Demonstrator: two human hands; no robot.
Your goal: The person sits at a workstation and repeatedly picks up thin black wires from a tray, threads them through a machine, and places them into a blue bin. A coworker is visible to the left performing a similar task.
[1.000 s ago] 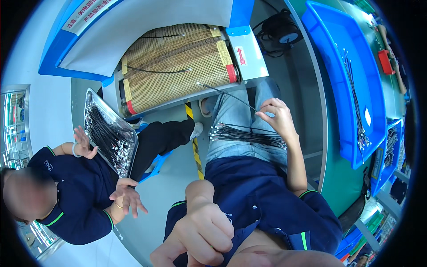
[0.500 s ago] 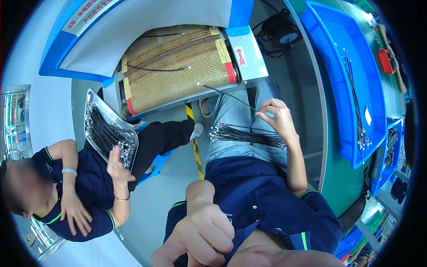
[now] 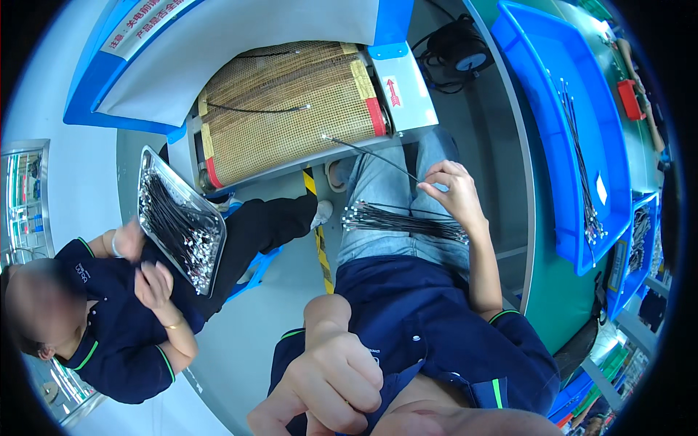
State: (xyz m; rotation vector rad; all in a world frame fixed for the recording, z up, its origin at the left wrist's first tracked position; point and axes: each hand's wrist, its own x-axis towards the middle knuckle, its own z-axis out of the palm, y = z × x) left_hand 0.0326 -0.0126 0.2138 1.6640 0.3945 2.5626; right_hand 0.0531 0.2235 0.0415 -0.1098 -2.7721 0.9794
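Note:
A thin black cable [image 3: 372, 155] with a pale metal end is pinched in my right hand [image 3: 455, 193], its far end near the front edge of the mesh belt [image 3: 291, 145]. A bundle of similar black cables [image 3: 403, 221] lies across my thighs, under that hand. My left hand [image 3: 327, 381] is raised close in the lower middle, its fingers curled into a fist. What is inside those fingers, if anything, is hidden. One black cable [image 3: 258, 110] lies on the belt, and another [image 3: 269, 54] rests farther in, near the machine opening.
On the left, a co-worker sits with a metal tray [image 3: 155, 166] of black cables [image 3: 182, 221] on the lap. A green table [image 3: 549, 287] at the right bears a long blue tray [image 3: 542, 94] with cables. A black coil [image 3: 451, 58] lies beyond the belt's right side.
The co-worker's hand has come off the cables in the metal tray, and both their hands are now together beside it. The belt's cables have shifted slightly away. My hands hold still.

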